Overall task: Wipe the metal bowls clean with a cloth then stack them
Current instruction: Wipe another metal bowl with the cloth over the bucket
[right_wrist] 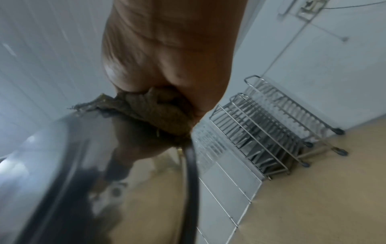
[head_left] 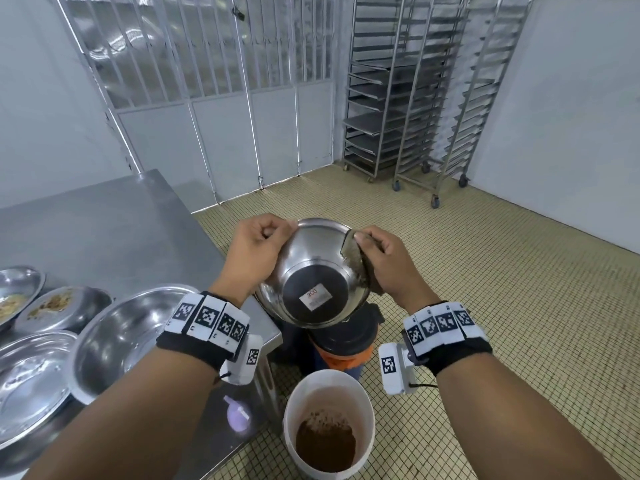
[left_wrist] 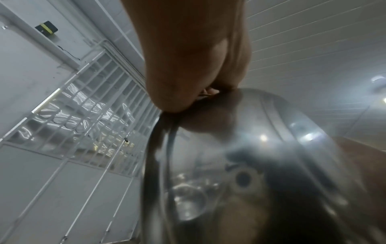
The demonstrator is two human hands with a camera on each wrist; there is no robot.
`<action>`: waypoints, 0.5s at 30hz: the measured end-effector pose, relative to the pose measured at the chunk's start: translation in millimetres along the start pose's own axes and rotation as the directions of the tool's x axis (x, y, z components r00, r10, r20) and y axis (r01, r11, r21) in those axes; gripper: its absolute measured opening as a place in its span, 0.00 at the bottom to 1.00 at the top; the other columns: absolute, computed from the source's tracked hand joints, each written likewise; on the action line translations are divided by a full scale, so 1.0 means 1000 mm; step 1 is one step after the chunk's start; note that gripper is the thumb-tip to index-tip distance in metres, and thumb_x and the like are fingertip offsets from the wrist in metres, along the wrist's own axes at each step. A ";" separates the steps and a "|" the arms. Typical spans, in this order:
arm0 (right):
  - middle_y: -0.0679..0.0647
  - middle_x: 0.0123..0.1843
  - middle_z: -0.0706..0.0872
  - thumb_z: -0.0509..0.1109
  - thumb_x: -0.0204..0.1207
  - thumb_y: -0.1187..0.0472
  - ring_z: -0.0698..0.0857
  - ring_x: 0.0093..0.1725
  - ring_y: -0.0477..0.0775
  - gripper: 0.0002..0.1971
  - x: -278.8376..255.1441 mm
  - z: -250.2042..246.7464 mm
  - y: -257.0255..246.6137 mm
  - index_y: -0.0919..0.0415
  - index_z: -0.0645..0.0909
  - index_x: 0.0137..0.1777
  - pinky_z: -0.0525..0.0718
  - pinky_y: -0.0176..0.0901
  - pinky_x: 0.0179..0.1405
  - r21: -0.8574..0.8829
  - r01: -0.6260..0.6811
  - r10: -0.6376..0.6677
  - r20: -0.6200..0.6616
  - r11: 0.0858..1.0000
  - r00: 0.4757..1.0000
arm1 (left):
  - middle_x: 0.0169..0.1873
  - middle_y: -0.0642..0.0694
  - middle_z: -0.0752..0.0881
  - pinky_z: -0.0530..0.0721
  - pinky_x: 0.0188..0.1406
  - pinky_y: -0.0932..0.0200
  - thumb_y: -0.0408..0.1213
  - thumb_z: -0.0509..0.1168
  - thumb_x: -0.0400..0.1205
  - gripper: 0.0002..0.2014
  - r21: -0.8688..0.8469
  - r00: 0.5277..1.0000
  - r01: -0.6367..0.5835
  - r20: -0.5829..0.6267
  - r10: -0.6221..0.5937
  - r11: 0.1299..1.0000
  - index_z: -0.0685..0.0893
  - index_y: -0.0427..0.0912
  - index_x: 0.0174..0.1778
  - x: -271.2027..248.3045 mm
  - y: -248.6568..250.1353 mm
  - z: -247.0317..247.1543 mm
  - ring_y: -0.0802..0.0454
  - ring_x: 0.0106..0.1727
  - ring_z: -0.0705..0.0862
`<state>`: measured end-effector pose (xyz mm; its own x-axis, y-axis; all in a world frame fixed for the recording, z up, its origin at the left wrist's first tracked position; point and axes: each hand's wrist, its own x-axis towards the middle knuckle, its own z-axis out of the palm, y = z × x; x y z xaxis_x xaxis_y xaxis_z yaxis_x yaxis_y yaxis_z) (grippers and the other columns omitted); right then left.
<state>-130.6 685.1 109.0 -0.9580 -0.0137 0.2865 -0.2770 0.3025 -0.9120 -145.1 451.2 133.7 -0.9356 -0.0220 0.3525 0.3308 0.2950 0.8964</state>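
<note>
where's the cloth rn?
Head view, centre: the cloth is pinched by the right hand over the right rim of the tilted bowl, above the white bucket.

Bowls (head_left: pixel 131 344) are crowding the tabletop's (head_left: pixel 104 230) near edge; its far part is lying open. A bucket (head_left: pixel 329 420) is standing on the floor just beside its corner.
</note>
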 end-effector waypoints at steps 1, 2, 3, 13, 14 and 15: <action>0.45 0.43 0.88 0.65 0.88 0.52 0.86 0.44 0.47 0.11 0.000 0.000 -0.001 0.46 0.86 0.45 0.83 0.46 0.47 -0.023 -0.003 0.003 0.006 1.000 1.000 | 0.20 0.50 0.84 0.76 0.17 0.60 0.42 0.72 0.87 0.13 0.023 1.000 -0.026 0.011 0.026 0.999 0.88 0.39 0.39 -0.001 0.000 0.001 0.53 0.18 0.78; 0.45 0.44 0.88 0.66 0.87 0.51 0.86 0.46 0.47 0.10 0.001 0.001 -0.004 0.46 0.86 0.46 0.82 0.44 0.47 -0.060 0.007 -0.005 0.022 0.998 1.000 | 0.21 0.51 0.85 0.76 0.19 0.64 0.42 0.72 0.87 0.13 0.063 0.997 -0.063 0.042 0.061 0.996 0.89 0.40 0.39 -0.003 0.001 0.004 0.56 0.19 0.79; 0.45 0.45 0.88 0.67 0.87 0.51 0.87 0.47 0.46 0.08 0.003 0.001 -0.009 0.46 0.86 0.47 0.82 0.41 0.46 -0.105 0.026 -0.021 0.048 0.994 0.999 | 0.24 0.52 0.86 0.77 0.22 0.67 0.42 0.72 0.87 0.12 0.109 0.993 -0.095 0.079 0.087 0.990 0.89 0.40 0.40 -0.004 0.002 0.007 0.60 0.21 0.81; 0.52 0.43 0.88 0.65 0.88 0.54 0.85 0.43 0.47 0.11 0.004 -0.004 0.005 0.56 0.87 0.50 0.85 0.55 0.50 0.010 -0.015 0.016 -0.074 1.000 0.997 | 0.21 0.54 0.83 0.77 0.23 0.62 0.42 0.74 0.86 0.13 -0.127 0.987 0.034 -0.150 -0.054 0.991 0.87 0.47 0.34 0.004 -0.009 0.006 0.57 0.22 0.79; 0.49 0.42 0.88 0.65 0.87 0.54 0.84 0.43 0.46 0.10 0.005 -0.002 0.002 0.53 0.87 0.48 0.84 0.52 0.48 -0.016 -0.005 0.004 -0.058 1.000 0.998 | 0.21 0.54 0.83 0.77 0.23 0.62 0.42 0.73 0.86 0.13 -0.091 0.993 0.015 -0.114 -0.026 0.996 0.87 0.47 0.34 0.000 -0.008 0.009 0.57 0.22 0.78; 0.45 0.42 0.88 0.66 0.87 0.54 0.85 0.43 0.44 0.09 0.006 -0.001 -0.003 0.50 0.87 0.47 0.83 0.46 0.48 -0.050 0.016 -0.017 -0.031 0.999 0.999 | 0.21 0.53 0.83 0.76 0.21 0.62 0.43 0.73 0.86 0.13 -0.047 0.998 -0.007 -0.061 0.004 0.999 0.87 0.46 0.35 -0.004 -0.008 0.012 0.57 0.21 0.78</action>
<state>-135.3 685.3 114.3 -0.9504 0.0103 0.3110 -0.2879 0.3497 -0.8915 -145.0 460.5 121.8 -0.9250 -0.0793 0.3715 0.3423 0.2499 0.9057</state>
